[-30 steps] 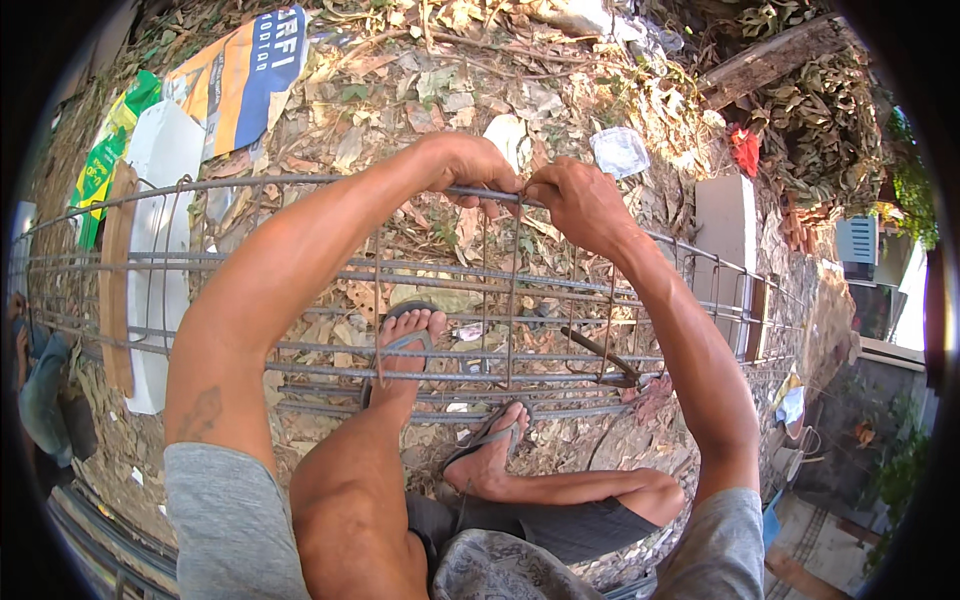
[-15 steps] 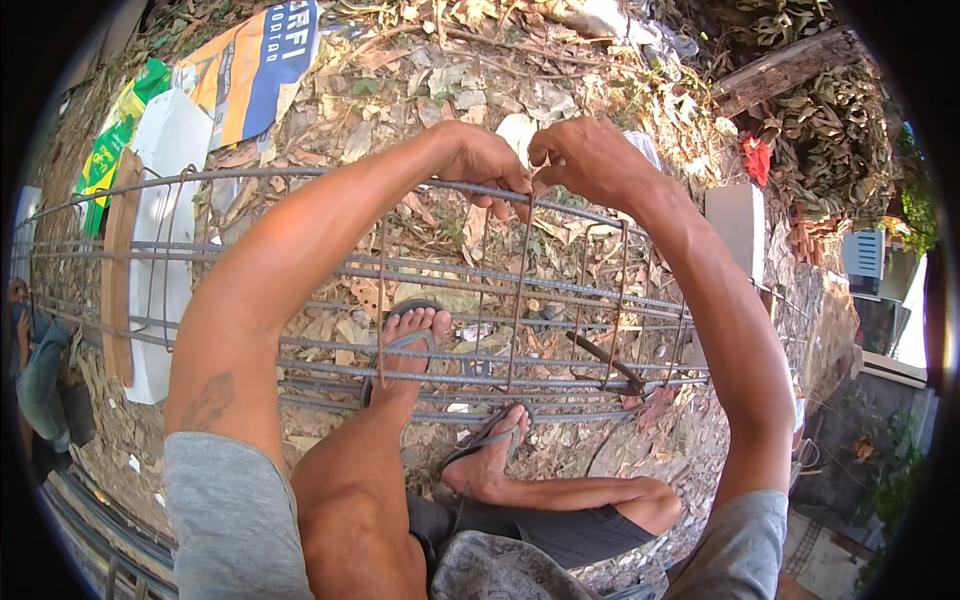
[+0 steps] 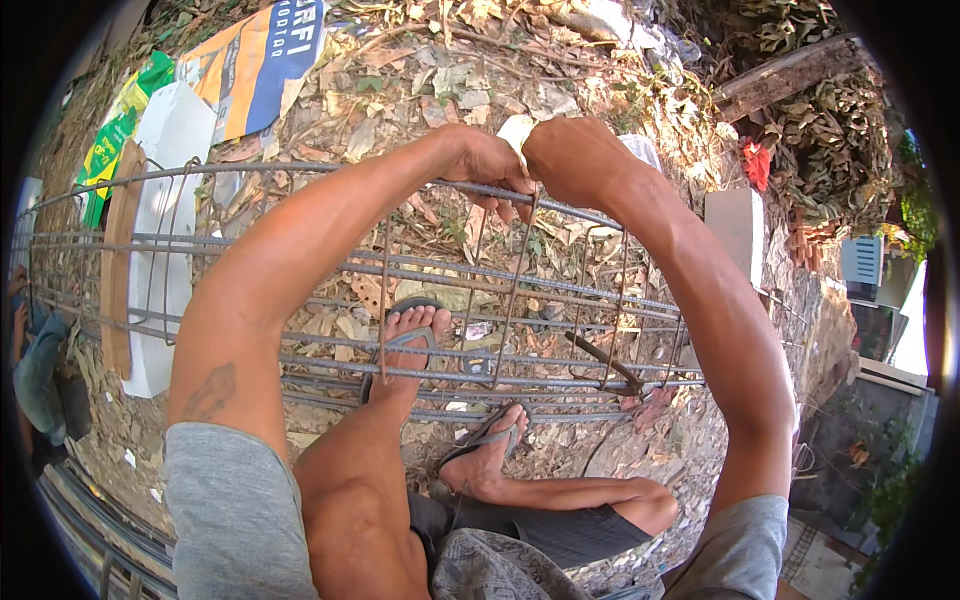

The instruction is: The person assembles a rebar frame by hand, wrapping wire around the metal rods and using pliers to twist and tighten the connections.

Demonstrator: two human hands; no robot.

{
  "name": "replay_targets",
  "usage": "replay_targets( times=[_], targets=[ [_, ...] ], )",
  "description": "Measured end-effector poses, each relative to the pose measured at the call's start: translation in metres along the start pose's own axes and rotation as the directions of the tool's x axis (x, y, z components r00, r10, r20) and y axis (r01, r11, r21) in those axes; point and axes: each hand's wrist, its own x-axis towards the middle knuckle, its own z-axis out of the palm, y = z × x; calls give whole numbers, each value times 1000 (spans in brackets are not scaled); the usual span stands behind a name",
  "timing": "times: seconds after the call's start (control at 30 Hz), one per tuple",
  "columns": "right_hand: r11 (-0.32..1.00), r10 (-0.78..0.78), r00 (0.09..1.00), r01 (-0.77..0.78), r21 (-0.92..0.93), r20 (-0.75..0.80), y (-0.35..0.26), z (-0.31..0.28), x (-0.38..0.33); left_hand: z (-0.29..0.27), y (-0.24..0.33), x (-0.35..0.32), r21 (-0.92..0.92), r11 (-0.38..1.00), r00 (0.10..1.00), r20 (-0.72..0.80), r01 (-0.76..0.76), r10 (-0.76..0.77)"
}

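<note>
A long steel rebar cage point(image 3: 300, 270) lies across my legs, made of grey lengthwise bars and rusty square stirrups. My left hand point(image 3: 488, 165) and my right hand point(image 3: 572, 158) meet at the cage's top bar, fingers closed around the bar where a stirrup point(image 3: 515, 280) crosses it. The fingertips are hidden behind the knuckles, so any tie wire there cannot be seen. My feet in sandals rest under the cage.
A dark metal tool point(image 3: 605, 360) lies inside the cage on the leaf-covered ground. White and wooden boards point(image 3: 165, 180), a blue-orange sack point(image 3: 255, 60) and a green bag lie at left. A grey block point(image 3: 735, 225) stands at right. Another person's sleeve point(image 3: 35, 370) shows at the far left.
Both hands have stayed together on the top bar; the view has shifted so they sit higher in the picture, and the hands have turned slightly at the joint.
</note>
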Motion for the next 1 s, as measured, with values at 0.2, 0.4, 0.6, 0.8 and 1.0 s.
replay_targets(
  times=[0.2,0.4,0.6,0.8,1.0],
  targets=[
    [982,184,961,-187,4,-207,-74,29,-28,-17,-27,25,-74,993,996,22,-86,88],
    [893,429,886,-386,232,-178,-104,48,-53,-4,-19,13,73,985,973,-165,-153,163],
    [810,550,826,-492,320,-122,-112,62,-55,24,1,-19,522,839,856,-353,-154,376],
    [784,574,818,-535,315,-38,-124,68,-55,38,-1,-28,641,754,795,-378,-144,473],
    [771,564,826,-523,364,-10,-135,64,-63,37,-7,-28,622,770,773,-414,-145,480]
  ],
)
